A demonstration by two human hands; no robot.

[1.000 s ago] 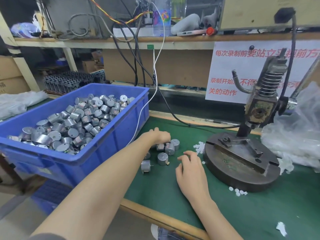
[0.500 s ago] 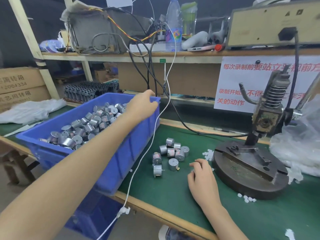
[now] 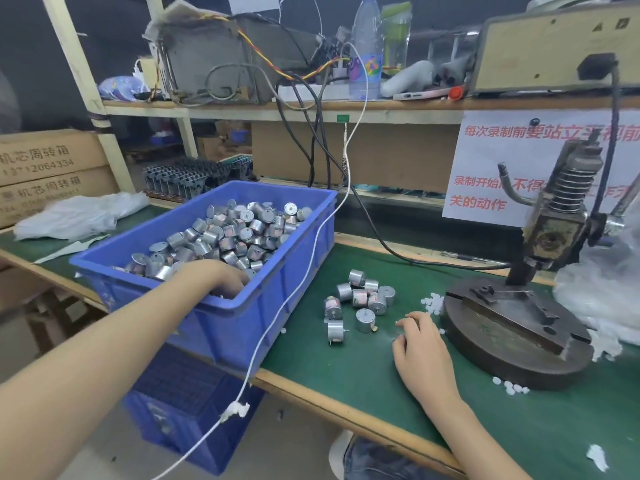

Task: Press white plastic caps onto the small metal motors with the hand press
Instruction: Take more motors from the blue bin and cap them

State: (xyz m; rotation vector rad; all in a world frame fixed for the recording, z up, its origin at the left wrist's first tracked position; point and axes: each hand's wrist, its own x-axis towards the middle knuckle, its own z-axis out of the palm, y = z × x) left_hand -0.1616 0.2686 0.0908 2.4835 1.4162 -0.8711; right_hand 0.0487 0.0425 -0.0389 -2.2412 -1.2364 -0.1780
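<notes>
A blue bin [image 3: 242, 327] on the left of the green mat is piled with small metal motors [image 3: 235, 233]. My left hand [image 3: 214, 275] reaches down into that pile near the bin's front rim, its fingertips hidden among the motors. Several loose motors [image 3: 360, 299] lie on the mat between the bin and the hand press [image 3: 512, 337]. A small heap of white plastic caps [image 3: 433, 303] sits at the press base's left edge. My right hand [image 3: 422, 348] rests on the mat just in front of those caps, fingers loosely curled, holding nothing that I can see.
A white cable [image 3: 298, 289] drapes over the bin's right corner and hangs off the table's wooden front edge [image 3: 346, 407]. More caps [image 3: 510, 388] lie in front of the press base. A crumpled plastic bag [image 3: 602, 292] fills the right. Another blue crate [image 3: 183, 403] stands under the table.
My left hand left the loose motors on the mat, swung up over the bin's rim and now digs into the motors inside. My right hand stayed on the mat.
</notes>
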